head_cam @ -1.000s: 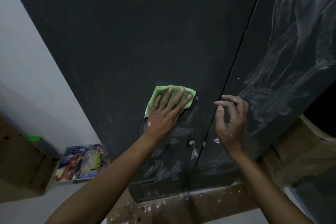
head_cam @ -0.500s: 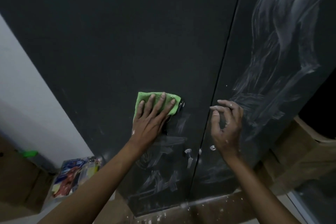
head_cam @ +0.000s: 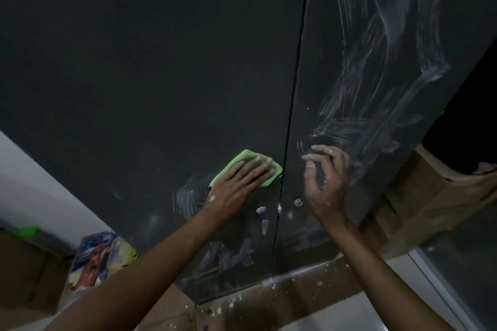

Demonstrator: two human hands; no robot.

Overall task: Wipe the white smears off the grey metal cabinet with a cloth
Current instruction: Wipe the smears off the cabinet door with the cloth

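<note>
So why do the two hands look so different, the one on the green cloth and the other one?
The left hand lies flat with straight fingers, pressing the green cloth on the left door; the right hand has curled fingers and holds nothing, in front of the right door. The left hand covers much of the cloth; the right hand is bare. Both have white flecks.

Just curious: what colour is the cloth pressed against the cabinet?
Bright green folded cloth, clearest in the head view.

No readable text, label, brand, number or sign is showing anywhere. The colourful printed packet (head_cam: 100, 260) lying at the lower left is appearing only as blurred patches of blue, red and yellow, and any lettering on it is coming through too dim and too small to read.
</note>
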